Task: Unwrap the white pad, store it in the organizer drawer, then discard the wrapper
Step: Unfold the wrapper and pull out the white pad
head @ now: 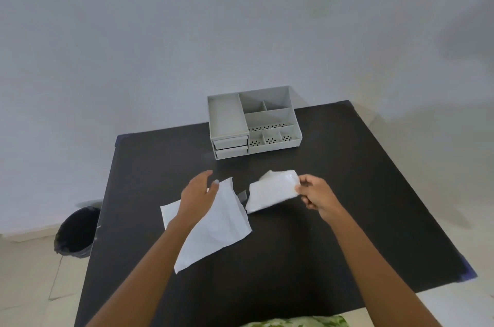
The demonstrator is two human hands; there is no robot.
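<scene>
The white pad (271, 191) is folded and held just above the black table (347, 193), pinched at its right end by my right hand (315, 194). The flat white wrapper (213, 228) lies spread open on the table to its left. My left hand (199, 193) hovers over the wrapper's upper part with fingers apart, holding nothing. The grey organizer (254, 123) stands at the table's far edge; its two small drawers (231, 147) on the front left look closed.
A bin lined with a black bag (76, 233) stands on the floor left of the table. A plain wall lies behind the organizer. The table's corners carry blue tape.
</scene>
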